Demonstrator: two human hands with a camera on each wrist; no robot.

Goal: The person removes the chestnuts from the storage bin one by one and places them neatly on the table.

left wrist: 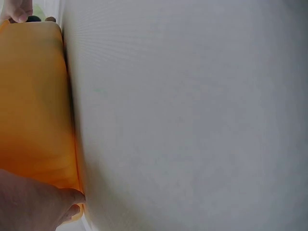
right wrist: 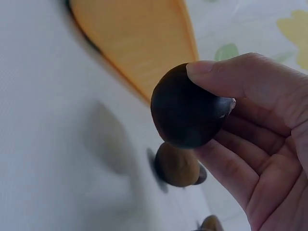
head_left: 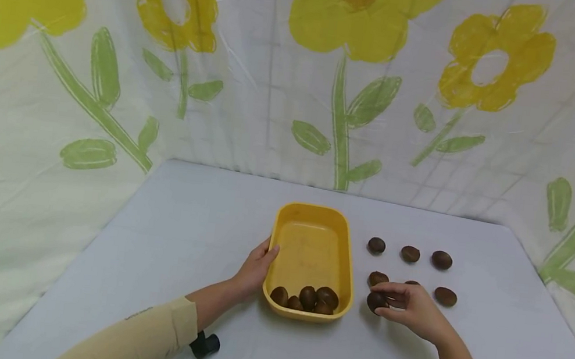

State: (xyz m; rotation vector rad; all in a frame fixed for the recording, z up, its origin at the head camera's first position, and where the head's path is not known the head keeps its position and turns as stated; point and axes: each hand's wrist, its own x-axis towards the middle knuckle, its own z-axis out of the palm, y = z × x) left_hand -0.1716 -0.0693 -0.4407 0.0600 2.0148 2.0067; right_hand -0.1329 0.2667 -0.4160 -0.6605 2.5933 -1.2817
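My right hand [head_left: 418, 313] pinches a dark brown chestnut [right wrist: 187, 108] between thumb and fingertips, raised over the table just right of a yellow plastic tray [head_left: 312, 246]. In the right wrist view, its shadow falls on the white surface. My left hand [head_left: 255, 267] grips the tray's left side, thumb at the rim; the left wrist view shows that hand [left wrist: 38, 202] against the outer wall. Several chestnuts [head_left: 308, 297] lie together at the tray's near end. Right behind the held chestnut sits another chestnut [head_left: 378, 278] on the table.
Three chestnuts [head_left: 410, 254] form a row right of the tray. Nearer, another chestnut [head_left: 445, 297] lies right of my hand, and one is mostly hidden behind my fingers. A flowered curtain [head_left: 242, 110] hangs behind the white table [head_left: 199, 217]. Black wrist mounts [head_left: 205, 346] sit under both forearms.
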